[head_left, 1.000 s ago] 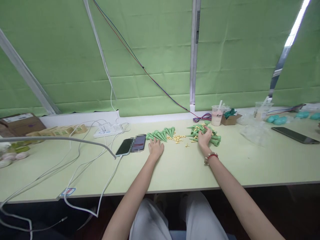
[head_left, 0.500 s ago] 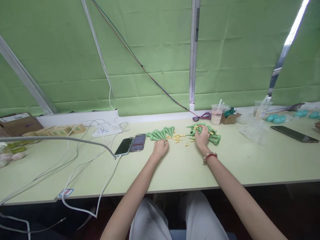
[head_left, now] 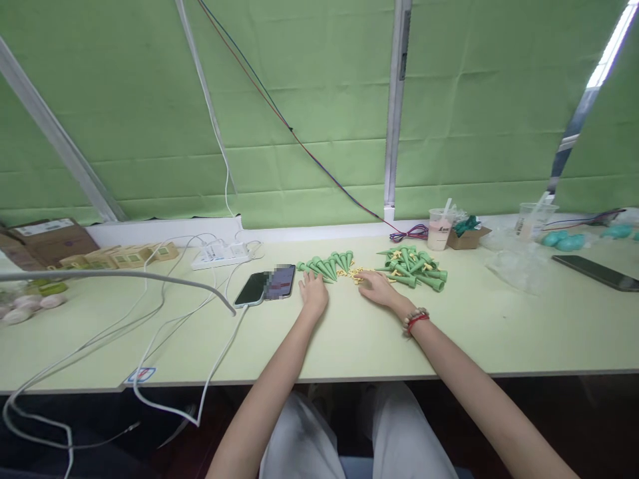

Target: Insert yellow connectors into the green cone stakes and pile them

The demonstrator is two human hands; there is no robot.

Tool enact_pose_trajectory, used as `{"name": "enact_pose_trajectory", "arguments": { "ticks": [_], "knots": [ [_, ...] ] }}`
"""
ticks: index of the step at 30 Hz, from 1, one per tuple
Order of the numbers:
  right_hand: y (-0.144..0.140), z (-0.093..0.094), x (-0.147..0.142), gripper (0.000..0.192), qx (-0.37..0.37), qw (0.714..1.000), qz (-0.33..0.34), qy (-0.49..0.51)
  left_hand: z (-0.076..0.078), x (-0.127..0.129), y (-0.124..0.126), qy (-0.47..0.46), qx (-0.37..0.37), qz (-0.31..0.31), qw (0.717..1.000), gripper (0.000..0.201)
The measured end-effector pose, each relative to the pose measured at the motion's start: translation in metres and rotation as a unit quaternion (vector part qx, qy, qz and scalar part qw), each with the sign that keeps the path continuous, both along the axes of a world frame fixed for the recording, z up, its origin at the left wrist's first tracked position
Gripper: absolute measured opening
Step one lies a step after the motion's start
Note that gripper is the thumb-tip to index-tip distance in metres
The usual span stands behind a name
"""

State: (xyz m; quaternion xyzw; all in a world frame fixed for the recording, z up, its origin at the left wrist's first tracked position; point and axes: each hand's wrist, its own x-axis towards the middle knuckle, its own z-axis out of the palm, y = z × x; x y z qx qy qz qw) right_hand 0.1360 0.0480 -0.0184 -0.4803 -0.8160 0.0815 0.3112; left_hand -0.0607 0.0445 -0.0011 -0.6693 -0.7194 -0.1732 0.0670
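Note:
My left hand (head_left: 313,293) rests on the pale green table (head_left: 349,332), fingers apart, fingertips just short of a small row of green cone-shaped parts (head_left: 327,265). My right hand (head_left: 375,287) lies flat with its fingers reaching into a scatter of small yellow pieces (head_left: 355,273). I cannot tell whether it pinches one. A red bead bracelet is on that wrist. Right of the hand lies a bigger pile of green cones (head_left: 414,265) mixed with yellow pieces.
A phone (head_left: 265,286) on a white cable lies left of my left hand, with a power strip (head_left: 219,253) behind it. Cups (head_left: 438,229), a small carton, plastic bags and another phone (head_left: 596,273) are at the right; boxes sit far left.
My right hand left the big cone pile and moved left to the yellow pieces. My left hand stayed near the row of cones. The camera shifted slightly.

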Motion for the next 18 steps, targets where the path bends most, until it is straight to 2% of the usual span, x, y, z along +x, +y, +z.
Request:
{"name": "enact_pose_trajectory", "arguments": {
  "ticks": [4, 9, 13, 15, 18],
  "knots": [
    [0.0, -0.001, -0.001, 0.041, -0.034, 0.999, -0.005, -0.014, 0.002, -0.001, -0.001, -0.005, 0.01, -0.026, 1.0, 0.047],
    [0.0, -0.001, -0.002, 0.033, -0.031, 0.999, -0.03, 0.007, 0.007, 0.003, -0.005, -0.005, 0.02, -0.073, 0.997, 0.037],
    [-0.001, -0.001, -0.003, 0.029, -0.021, 0.998, -0.058, 0.003, 0.007, 0.011, -0.007, -0.066, 0.066, -0.109, 0.99, 0.029],
    [-0.002, 0.0, -0.003, 0.028, -0.016, 0.997, -0.073, -0.007, 0.005, 0.012, -0.007, -0.088, 0.071, -0.103, 0.988, 0.034],
    [-0.004, 0.001, -0.002, 0.029, -0.001, 0.996, -0.093, -0.013, 0.002, 0.01, -0.006, -0.084, 0.031, -0.092, 0.992, 0.045]
  ]
}}
